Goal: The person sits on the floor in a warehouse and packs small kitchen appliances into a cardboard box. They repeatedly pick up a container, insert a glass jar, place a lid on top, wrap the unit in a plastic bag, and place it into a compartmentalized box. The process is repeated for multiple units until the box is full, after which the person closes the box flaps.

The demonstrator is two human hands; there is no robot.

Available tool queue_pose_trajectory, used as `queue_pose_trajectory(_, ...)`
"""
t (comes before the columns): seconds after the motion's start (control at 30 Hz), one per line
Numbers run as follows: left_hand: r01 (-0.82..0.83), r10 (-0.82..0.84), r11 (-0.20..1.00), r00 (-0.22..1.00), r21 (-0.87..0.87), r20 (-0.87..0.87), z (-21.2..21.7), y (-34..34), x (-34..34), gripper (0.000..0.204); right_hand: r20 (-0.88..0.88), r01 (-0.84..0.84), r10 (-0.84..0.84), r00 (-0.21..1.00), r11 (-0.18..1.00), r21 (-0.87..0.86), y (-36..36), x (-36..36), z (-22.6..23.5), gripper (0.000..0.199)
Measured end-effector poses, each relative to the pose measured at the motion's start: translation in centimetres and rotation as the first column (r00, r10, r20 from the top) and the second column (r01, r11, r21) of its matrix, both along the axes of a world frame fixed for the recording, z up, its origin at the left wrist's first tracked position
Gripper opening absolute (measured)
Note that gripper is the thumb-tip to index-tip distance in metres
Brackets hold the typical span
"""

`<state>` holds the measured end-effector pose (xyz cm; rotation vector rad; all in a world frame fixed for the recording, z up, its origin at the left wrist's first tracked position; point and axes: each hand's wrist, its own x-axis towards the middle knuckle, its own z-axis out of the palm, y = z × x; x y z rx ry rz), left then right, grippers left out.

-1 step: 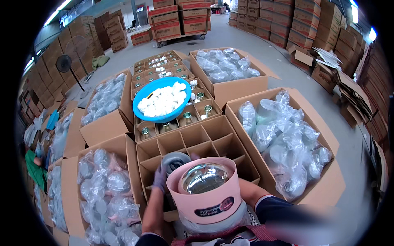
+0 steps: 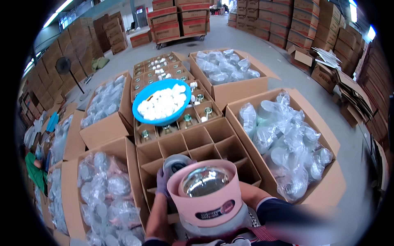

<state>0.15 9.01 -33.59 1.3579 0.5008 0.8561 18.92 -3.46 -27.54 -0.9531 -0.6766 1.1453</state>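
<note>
My left hand (image 2: 163, 181), in a purple glove, is closed on the side of a grey round part with a dark ringed middle (image 2: 177, 164). That part is over the near cells of a divided cardboard box (image 2: 197, 135). Close in front of me stands a pink flask shell (image 2: 209, 207) with a dark oval label, and a shiny silver glass liner (image 2: 205, 181) shows inside its rim. A whitish, clear-looking piece is below the shell. My right forearm (image 2: 252, 194) passes behind the shell, which hides my right hand's fingers.
A blue basin (image 2: 154, 121) of white caps rests on boxes of glass-necked bottles (image 2: 187, 119). Open cartons of plastic-wrapped parts (image 2: 287, 151) (image 2: 108, 184) flank the divided box. A fan (image 2: 64, 65), a loaded cart (image 2: 180, 40) and stacked cartons (image 2: 305, 26) stand farther off.
The grey round part has tilted a little, and my left hand has shifted slightly with it. The pink shell sits marginally lower in view. Otherwise the scene is the same.
</note>
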Motion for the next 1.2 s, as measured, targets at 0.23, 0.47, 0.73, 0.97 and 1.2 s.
queue_pose_trajectory(0.23,-0.31,0.194,0.917,0.896,0.251,0.4,23.2,-5.4,3.7,0.079,-0.19,0.388,-0.352,0.917,0.897,0.211,-2.5,2.7,13.9,0.058)
queue_pose_trajectory(0.47,0.357,-0.405,0.569,0.906,0.741,-0.125,29.1,-10.8,1.1,0.058,0.417,-0.027,-0.122,0.901,0.942,0.334,-12.9,1.6,18.4,0.059)
queue_pose_trajectory(0.73,0.324,-0.291,0.549,0.938,0.77,-0.188,29.2,-13.7,-1.4,0.048,0.549,0.031,-0.266,0.792,0.917,0.399,-15.8,-1.4,19.8,0.046)
queue_pose_trajectory(0.97,0.23,-0.143,0.478,0.973,0.847,-0.184,29.5,-17.2,-1.8,0.036,0.51,-0.001,-0.277,0.815,0.877,0.48,-17.4,-1.9,17.6,0.034)
queue_pose_trajectory(1.2,0.179,0.021,0.392,0.979,0.903,-0.204,27.6,-18.2,-1.0,0.036,0.223,0.065,-0.15,0.963,0.935,0.348,-16.7,-1.2,14.8,0.046)
